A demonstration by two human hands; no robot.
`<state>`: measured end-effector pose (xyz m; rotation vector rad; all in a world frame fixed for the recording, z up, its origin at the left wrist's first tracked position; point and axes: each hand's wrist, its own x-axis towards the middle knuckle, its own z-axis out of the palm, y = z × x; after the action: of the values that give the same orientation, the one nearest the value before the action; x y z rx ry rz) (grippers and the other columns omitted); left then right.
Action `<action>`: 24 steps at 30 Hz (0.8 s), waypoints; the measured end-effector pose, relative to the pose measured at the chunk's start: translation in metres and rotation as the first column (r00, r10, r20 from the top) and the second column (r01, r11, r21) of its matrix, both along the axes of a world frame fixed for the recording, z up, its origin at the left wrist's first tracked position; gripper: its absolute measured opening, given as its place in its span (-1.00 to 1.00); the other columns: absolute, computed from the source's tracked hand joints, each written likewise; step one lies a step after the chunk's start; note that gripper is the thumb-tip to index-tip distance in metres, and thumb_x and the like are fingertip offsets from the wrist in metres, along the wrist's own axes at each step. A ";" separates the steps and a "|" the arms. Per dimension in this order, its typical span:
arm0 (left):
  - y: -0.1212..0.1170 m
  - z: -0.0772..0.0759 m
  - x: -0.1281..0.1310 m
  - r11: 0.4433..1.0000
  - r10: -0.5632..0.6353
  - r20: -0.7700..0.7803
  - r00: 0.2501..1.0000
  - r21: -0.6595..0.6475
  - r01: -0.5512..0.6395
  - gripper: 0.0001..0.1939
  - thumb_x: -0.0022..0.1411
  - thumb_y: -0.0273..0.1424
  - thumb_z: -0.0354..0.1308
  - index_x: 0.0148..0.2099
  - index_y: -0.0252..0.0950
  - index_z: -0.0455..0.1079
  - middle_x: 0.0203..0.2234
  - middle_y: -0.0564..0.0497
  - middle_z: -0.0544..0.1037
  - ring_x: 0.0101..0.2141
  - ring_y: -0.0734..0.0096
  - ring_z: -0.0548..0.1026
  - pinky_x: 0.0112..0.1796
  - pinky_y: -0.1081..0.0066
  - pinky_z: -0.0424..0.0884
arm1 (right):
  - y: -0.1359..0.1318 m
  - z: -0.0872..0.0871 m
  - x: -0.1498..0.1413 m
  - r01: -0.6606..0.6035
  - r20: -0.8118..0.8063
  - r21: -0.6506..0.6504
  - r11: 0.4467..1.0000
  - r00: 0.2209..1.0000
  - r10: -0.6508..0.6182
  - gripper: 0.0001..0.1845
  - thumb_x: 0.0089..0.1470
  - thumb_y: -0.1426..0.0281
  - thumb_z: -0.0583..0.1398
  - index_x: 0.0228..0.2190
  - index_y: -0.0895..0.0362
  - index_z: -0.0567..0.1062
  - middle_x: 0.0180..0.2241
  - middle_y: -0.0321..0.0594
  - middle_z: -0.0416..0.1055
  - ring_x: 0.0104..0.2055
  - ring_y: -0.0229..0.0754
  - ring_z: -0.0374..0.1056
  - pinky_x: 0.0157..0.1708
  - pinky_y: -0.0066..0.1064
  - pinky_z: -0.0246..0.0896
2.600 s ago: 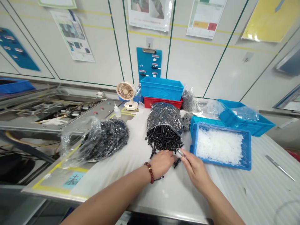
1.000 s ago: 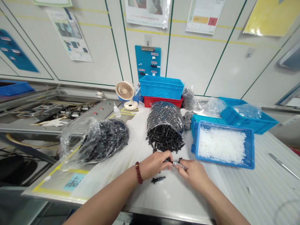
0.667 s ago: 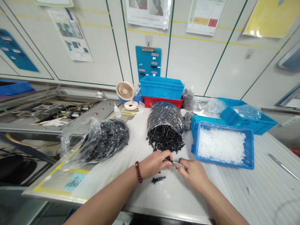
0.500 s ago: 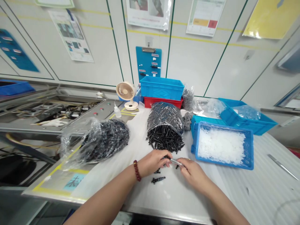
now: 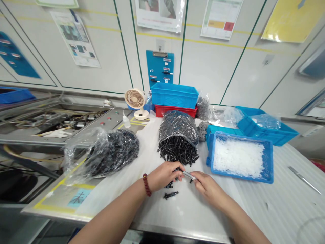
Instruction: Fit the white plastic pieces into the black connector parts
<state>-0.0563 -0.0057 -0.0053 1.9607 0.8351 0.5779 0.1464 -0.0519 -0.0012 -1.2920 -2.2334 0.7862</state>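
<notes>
My left hand, with a red bead bracelet at the wrist, is closed on a small dark part whose outline is mostly hidden by the fingers. My right hand pinches a short silvery rod-like piece. This piece spans the gap between both hands and meets the dark part at its left end. Just below my left hand, a black ribbed part with pale rings lies on the table, and more black parts show partly under the fingers. Beyond the hands, black slender parts spill out of a clear plastic bag.
At the right stands a blue tray of small white pieces, with tweezers farther right. A second bag of dark parts lies left. Behind are a fan, a dropper bottle and stacked blue and red bins.
The hands keep nearly the same grip and place. The whole view has shifted slightly; the silvery piece looks minimally turned or moved between the fingers.
</notes>
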 end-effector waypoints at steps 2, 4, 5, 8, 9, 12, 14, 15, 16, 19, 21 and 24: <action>0.000 -0.001 0.000 1.000 -0.001 0.010 1.000 0.003 0.001 -0.85 0.23 -0.41 -0.03 -0.21 -0.34 0.32 -0.49 0.03 0.52 -0.52 0.55 0.44 -0.49 0.61 0.37 | 0.000 -0.001 0.001 0.011 0.026 -0.005 1.000 1.000 -0.011 -0.74 0.05 0.50 -0.06 -0.33 0.14 0.40 -0.39 -0.21 0.40 -0.36 -0.20 0.28 -0.36 -0.45 0.11; 0.000 -0.001 0.000 1.000 -0.002 0.022 1.000 -0.002 0.002 -0.86 0.23 -0.42 -0.02 -0.21 -0.34 0.32 -0.49 0.04 0.52 -0.52 0.56 0.44 -0.49 0.61 0.37 | 0.000 -0.001 0.001 0.035 0.070 -0.003 0.999 0.997 -0.034 -0.77 0.08 0.45 -0.06 -0.38 0.13 0.39 -0.45 -0.23 0.38 -0.42 -0.23 0.26 -0.42 -0.48 0.07; -0.001 -0.001 0.000 1.000 -0.006 0.027 1.000 -0.009 0.006 -0.86 0.23 -0.42 -0.02 -0.22 -0.34 0.32 -0.48 0.03 0.52 -0.52 0.56 0.44 -0.49 0.61 0.38 | -0.001 -0.001 0.001 0.051 0.100 0.003 0.999 0.994 -0.051 -0.77 0.09 0.43 -0.06 -0.42 0.13 0.39 -0.48 -0.25 0.37 -0.45 -0.24 0.24 -0.45 -0.49 0.04; -0.002 -0.001 0.001 0.999 -0.026 0.039 0.999 -0.024 0.027 -0.86 0.24 -0.42 -0.02 -0.23 -0.35 0.32 -0.48 0.03 0.52 -0.50 0.55 0.45 -0.48 0.61 0.39 | -0.001 -0.001 0.000 0.103 0.206 0.034 0.994 0.973 -0.108 -0.72 0.12 0.35 -0.04 -0.52 0.13 0.37 -0.55 -0.29 0.33 -0.52 -0.28 0.21 -0.51 -0.50 -0.06; -0.003 -0.001 0.001 0.999 -0.032 0.042 0.999 -0.025 0.033 -0.87 0.24 -0.42 -0.03 -0.23 -0.35 0.32 -0.48 0.03 0.52 -0.50 0.55 0.46 -0.47 0.60 0.39 | -0.001 -0.001 -0.001 0.120 0.241 0.044 0.992 0.962 -0.127 -0.71 0.12 0.34 -0.03 -0.54 0.13 0.36 -0.57 -0.30 0.33 -0.53 -0.29 0.20 -0.52 -0.50 -0.08; -0.004 -0.001 0.003 0.999 -0.044 0.033 0.998 -0.019 0.044 -0.87 0.23 -0.44 -0.03 -0.23 -0.35 0.32 -0.47 0.03 0.52 -0.49 0.54 0.46 -0.46 0.60 0.39 | -0.001 -0.001 -0.003 0.167 0.338 0.081 0.983 0.923 -0.184 -0.70 0.10 0.31 0.00 -0.58 0.13 0.35 -0.60 -0.30 0.33 -0.54 -0.29 0.21 -0.55 -0.49 -0.17; -0.005 -0.001 0.003 0.999 -0.044 0.019 0.999 -0.010 0.044 -0.87 0.23 -0.46 -0.03 -0.23 -0.35 0.32 -0.48 0.03 0.52 -0.49 0.54 0.46 -0.46 0.59 0.39 | -0.001 -0.002 -0.004 0.189 0.385 0.114 0.975 0.897 -0.218 -0.69 0.09 0.28 0.02 -0.61 0.13 0.35 -0.60 -0.29 0.34 -0.53 -0.29 0.22 -0.56 -0.48 -0.21; -0.005 0.000 0.004 0.999 -0.043 0.014 0.999 -0.005 0.043 -0.88 0.22 -0.46 -0.03 -0.24 -0.35 0.31 -0.48 0.03 0.52 -0.49 0.54 0.46 -0.46 0.59 0.39 | -0.001 -0.002 -0.005 0.197 0.401 0.129 0.972 0.886 -0.233 -0.68 0.09 0.27 0.03 -0.61 0.13 0.35 -0.60 -0.28 0.35 -0.53 -0.29 0.22 -0.56 -0.47 -0.23; -0.005 0.000 0.004 0.999 -0.041 0.011 0.999 -0.001 0.042 -0.88 0.22 -0.46 -0.03 -0.24 -0.35 0.31 -0.48 0.03 0.52 -0.50 0.54 0.46 -0.46 0.59 0.39 | -0.001 -0.002 -0.005 0.204 0.412 0.144 0.968 0.878 -0.246 -0.67 0.08 0.26 0.03 -0.62 0.13 0.35 -0.60 -0.28 0.36 -0.52 -0.28 0.23 -0.56 -0.46 -0.24; -0.007 0.001 0.004 0.999 -0.040 0.008 0.999 -0.003 0.040 -0.88 0.21 -0.47 -0.04 -0.24 -0.35 0.30 -0.47 0.03 0.51 -0.51 0.55 0.45 -0.47 0.60 0.38 | -0.002 -0.004 -0.005 0.213 0.425 0.177 0.961 0.864 -0.270 -0.65 0.08 0.24 0.03 -0.63 0.13 0.36 -0.60 -0.26 0.37 -0.52 -0.28 0.24 -0.57 -0.45 -0.25; -0.008 0.004 0.004 0.999 -0.042 0.005 0.999 -0.010 0.043 -0.88 0.21 -0.48 -0.05 -0.24 -0.35 0.30 -0.47 0.03 0.51 -0.51 0.55 0.44 -0.48 0.60 0.38 | -0.002 -0.004 -0.005 0.212 0.431 0.194 0.958 0.859 -0.278 -0.65 0.08 0.23 0.04 -0.63 0.12 0.36 -0.60 -0.26 0.37 -0.52 -0.27 0.25 -0.57 -0.44 -0.26; -0.009 0.007 0.004 0.999 -0.050 0.006 0.999 -0.018 0.051 -0.88 0.21 -0.48 -0.05 -0.25 -0.35 0.30 -0.47 0.03 0.51 -0.53 0.56 0.43 -0.49 0.61 0.38 | -0.003 -0.004 -0.006 0.215 0.437 0.207 0.954 0.852 -0.287 -0.62 0.08 0.21 0.04 -0.65 0.12 0.35 -0.61 -0.25 0.37 -0.52 -0.26 0.25 -0.57 -0.43 -0.28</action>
<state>-0.0522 -0.0152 0.0016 1.9572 0.7827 0.5438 0.1401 -0.0546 -0.0047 -1.7974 -2.3401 0.2128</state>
